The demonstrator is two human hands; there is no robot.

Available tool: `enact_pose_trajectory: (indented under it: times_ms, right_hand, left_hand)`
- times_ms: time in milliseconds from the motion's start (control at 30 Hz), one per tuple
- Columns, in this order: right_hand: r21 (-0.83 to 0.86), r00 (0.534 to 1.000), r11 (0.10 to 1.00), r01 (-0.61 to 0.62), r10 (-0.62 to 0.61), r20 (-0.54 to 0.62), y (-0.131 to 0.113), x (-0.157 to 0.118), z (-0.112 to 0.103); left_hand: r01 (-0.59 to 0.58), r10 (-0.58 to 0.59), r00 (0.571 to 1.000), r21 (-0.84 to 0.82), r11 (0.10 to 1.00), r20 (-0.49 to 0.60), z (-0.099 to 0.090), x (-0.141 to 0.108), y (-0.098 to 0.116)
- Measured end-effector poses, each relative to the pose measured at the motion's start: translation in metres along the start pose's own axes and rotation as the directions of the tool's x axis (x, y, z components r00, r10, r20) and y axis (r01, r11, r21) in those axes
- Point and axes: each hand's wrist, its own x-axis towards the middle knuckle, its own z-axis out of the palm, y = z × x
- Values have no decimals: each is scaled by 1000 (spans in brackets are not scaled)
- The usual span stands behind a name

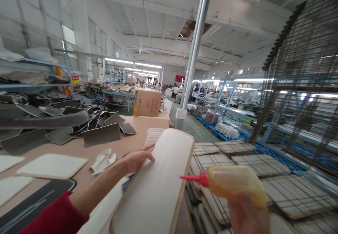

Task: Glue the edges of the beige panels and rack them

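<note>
My left hand (pixel 139 159) grips the left edge of a long white panel (pixel 158 177) with rounded corners and a tan border, thumb on its face. The panel is tilted up off the table. In my right hand (pixel 246 213) is a squeeze bottle (pixel 235 183) of amber liquid, its red nozzle pointing left near the panel's right edge. Wet-looking streaks show on the white face. Behind the panel lies a stack of similar pale pieces (pixel 153 134). Under my left arm is a dark panel (pixel 39 204) with pale streaks.
White panels (pixel 52 166) and crumpled paper (pixel 104 160) lie on the table at left, with a heap of grey curved pieces (pixel 101 134) beyond. A cardboard box (pixel 148 103) stands at the far end. Wire racks (pixel 298 61) holding panels (pixel 298 195) are at right, near a metal post (pixel 194 54).
</note>
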Motion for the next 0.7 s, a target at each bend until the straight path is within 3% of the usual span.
enact_pose_trajectory:
  times_ms: [100,200,367,433,533,600,700]
  right_hand:
    - [18,987,987,160,-159,-27,-7,26,17]
    - [17,980,981,193,-192,-46,-3,29,16]
    - [-106,999,993,-49,49,-4,22,-17,-15]
    - [-133,996,988,-74,80,44,26,-28,-18]
    - [-44,999,999,29,-31,-34,15,-14,-2]
    - [-29,973,983,181,-183,-139,3,5,11]
    - [-19,955,967,253,-253,-156,-3,13,19]
  left_hand:
    - [-20,19,998,20,1000,58,13,1,0]
    - [-15,12,996,35,999,86,19,3,0]
    - [-22,19,994,33,999,107,14,12,0]
    - [-22,18,995,41,999,95,13,15,0]
    - [-19,9,989,63,998,147,16,17,2]
    - [-20,4,976,75,997,216,19,18,3]
    - [-13,-8,964,79,997,264,20,21,5]
